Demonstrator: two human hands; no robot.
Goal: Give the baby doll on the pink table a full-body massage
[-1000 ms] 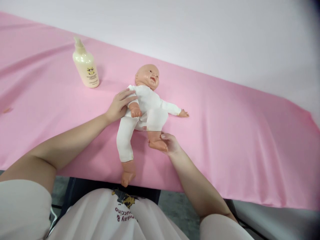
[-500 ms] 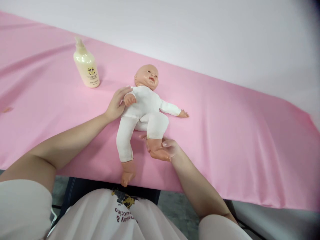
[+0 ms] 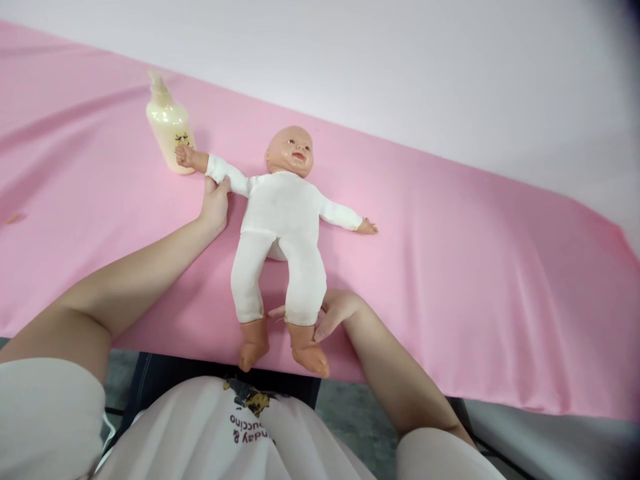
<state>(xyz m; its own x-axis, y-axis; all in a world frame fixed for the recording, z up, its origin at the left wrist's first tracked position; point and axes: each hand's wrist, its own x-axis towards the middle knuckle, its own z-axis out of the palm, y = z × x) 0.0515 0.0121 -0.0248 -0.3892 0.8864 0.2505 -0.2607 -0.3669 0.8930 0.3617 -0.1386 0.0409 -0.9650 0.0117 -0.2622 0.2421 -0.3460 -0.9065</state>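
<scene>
A baby doll [image 3: 283, 207] with a white cloth body lies on its back, its head away from me and its feet toward me. My left hand [image 3: 216, 205] is closed around the doll's arm on the left, thumb on top, holding it stretched out sideways. The doll's fist overlaps the lower part of a pump bottle [image 3: 169, 117] from this viewpoint; I cannot tell if they touch. My right hand [image 3: 337, 312] grips the doll's leg on the right near the ankle, with fingers passing behind it. Both legs are stretched toward the table's near edge.
A pink cloth [image 3: 465, 280] with folds covers the table. The cream-coloured pump bottle stands upright at the back left. Beyond the table is a white surface [image 3: 400, 67]. The cloth's near edge hangs in front of my shirt [image 3: 220, 427].
My left hand has moved the doll's arm from beside its chest out to the left. My right hand has brought the bent leg down toward me, so it is now straight.
</scene>
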